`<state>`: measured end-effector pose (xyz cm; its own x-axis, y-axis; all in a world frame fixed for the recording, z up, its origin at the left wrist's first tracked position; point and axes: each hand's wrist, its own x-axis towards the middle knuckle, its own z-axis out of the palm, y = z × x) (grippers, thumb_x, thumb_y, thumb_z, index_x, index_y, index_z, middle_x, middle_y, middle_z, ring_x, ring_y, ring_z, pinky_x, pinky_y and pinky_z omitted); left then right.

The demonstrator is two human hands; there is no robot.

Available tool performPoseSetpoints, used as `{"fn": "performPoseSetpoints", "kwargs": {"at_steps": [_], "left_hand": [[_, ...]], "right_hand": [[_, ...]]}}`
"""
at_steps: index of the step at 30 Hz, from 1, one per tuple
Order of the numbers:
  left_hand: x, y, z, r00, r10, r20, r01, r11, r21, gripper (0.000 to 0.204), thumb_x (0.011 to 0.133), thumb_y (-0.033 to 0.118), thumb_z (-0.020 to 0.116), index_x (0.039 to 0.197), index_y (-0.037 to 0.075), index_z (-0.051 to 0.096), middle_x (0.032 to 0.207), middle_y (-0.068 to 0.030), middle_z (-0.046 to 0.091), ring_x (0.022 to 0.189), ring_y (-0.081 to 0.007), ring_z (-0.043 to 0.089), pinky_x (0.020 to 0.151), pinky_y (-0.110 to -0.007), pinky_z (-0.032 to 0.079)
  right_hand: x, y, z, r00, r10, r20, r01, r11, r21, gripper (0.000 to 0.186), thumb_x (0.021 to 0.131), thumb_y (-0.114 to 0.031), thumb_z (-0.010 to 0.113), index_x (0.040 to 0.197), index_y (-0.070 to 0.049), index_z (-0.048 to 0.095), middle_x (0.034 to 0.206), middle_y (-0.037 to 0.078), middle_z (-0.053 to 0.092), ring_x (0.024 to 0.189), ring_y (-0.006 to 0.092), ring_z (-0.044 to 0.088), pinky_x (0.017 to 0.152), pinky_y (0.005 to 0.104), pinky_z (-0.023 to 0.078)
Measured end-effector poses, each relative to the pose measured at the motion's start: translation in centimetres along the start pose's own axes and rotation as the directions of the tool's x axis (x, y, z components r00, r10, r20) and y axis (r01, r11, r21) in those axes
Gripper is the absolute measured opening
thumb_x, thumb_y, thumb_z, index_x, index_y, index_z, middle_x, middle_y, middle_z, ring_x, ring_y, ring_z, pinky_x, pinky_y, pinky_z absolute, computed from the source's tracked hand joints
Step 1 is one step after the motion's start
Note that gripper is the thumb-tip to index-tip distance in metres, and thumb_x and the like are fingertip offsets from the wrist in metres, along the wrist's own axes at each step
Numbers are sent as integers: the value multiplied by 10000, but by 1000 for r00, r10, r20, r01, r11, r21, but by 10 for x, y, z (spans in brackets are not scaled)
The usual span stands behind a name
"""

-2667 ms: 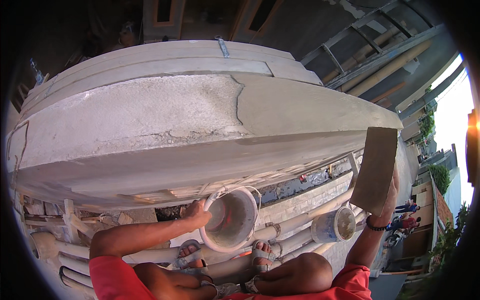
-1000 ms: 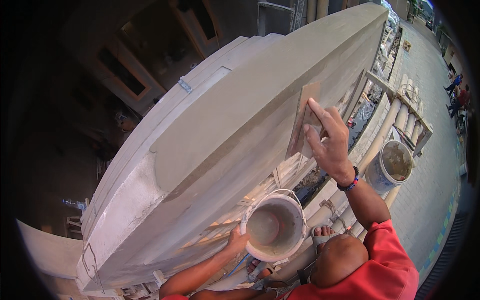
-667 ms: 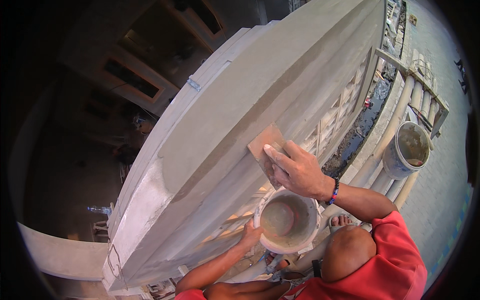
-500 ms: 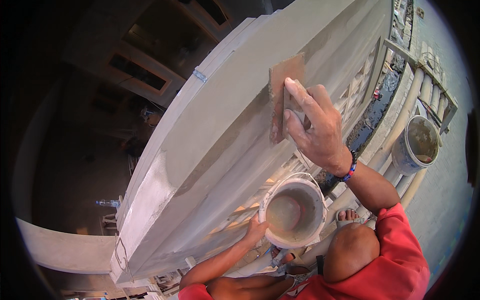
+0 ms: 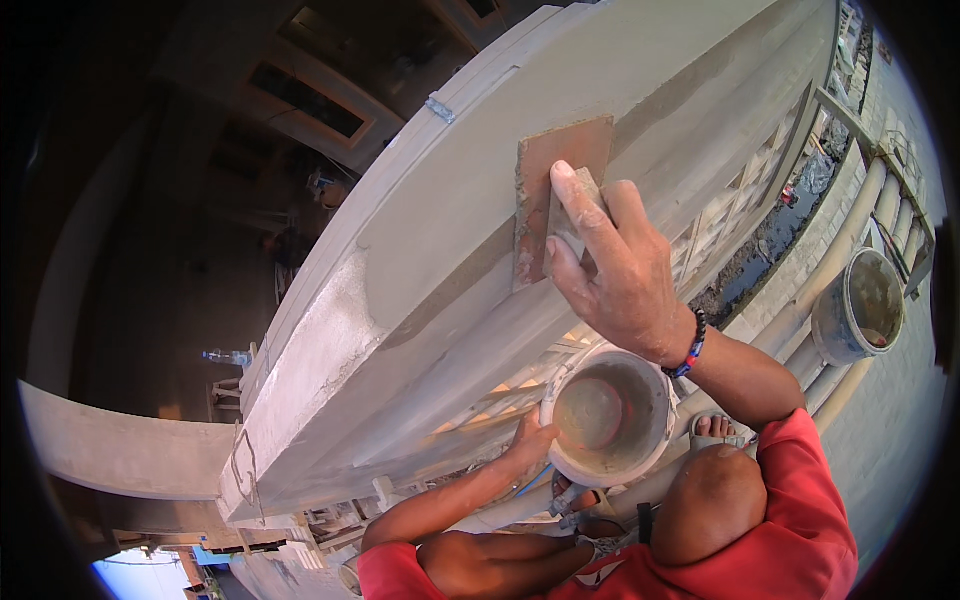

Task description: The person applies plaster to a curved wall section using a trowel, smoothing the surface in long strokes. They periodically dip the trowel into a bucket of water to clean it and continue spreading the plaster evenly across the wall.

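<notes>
My right hand (image 5: 625,265) grips the handle block of a flat plastering float (image 5: 537,190), its thumb and fingers pinched around it. The float's reddish-brown board has a crusted, mortar-coated edge and lies against the grey plastered ledge (image 5: 455,215), over a darker, damp-looking strip. Below it, my left hand (image 5: 533,440) holds the rim of a round bucket (image 5: 655,455). Wet grey slurry shows in the bucket's bottom, and its inner walls are smeared with cement.
A second cement-stained bucket (image 5: 845,325) stands on the right beside long bamboo poles (image 5: 835,255). Dark water lies in a ditch (image 5: 765,235) behind the latticework. A small plastic bottle (image 5: 228,357) is at the left, and a bent wire (image 5: 243,465) sticks out near the ledge's lower end.
The float in my right hand has slid along the ledge toward its lower-left end. My view has shifted, and my left hand still holds the bucket.
</notes>
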<state>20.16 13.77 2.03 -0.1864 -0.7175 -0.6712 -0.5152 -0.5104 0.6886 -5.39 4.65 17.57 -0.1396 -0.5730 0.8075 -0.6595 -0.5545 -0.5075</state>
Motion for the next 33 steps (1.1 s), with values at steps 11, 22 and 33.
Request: {"fn": "performPoseSetpoints", "kwargs": {"at_steps": [11, 22, 33], "left_hand": [[12, -22, -4, 1000, 8, 10, -7, 994, -111, 554, 769, 26, 571, 1314, -35, 496, 1161, -151, 624, 1049, -224, 596, 916, -366, 478], [4, -32, -13, 998, -37, -42, 33, 997, -77, 542, 770, 23, 582, 1303, -34, 495, 1159, -156, 625, 1045, -232, 614, 921, -360, 483], [28, -28, 2, 998, 53, -37, -53, 999, 2, 441, 761, 15, 576, 1200, -26, 564, 1040, -132, 654, 921, -214, 632, 818, -351, 507]], "right_hand": [[-11, -29, 23, 988, -155, 23, 155, 987, -29, 800, 698, -72, 733, 1440, -99, 436, 835, 77, 431, 693, 209, 508, 469, 299, 467], [30, 4, -139, 940, -140, 312, 193, 970, -146, 549, 723, 83, 657, 1253, -54, 609, 1017, 150, 639, 876, 280, 634, 757, 367, 511], [167, 7, -100, 491, -259, 832, 522, 852, -42, 211, 885, -89, 641, 1066, -29, 732, 988, 133, 683, 927, 255, 696, 842, 328, 563]]}}
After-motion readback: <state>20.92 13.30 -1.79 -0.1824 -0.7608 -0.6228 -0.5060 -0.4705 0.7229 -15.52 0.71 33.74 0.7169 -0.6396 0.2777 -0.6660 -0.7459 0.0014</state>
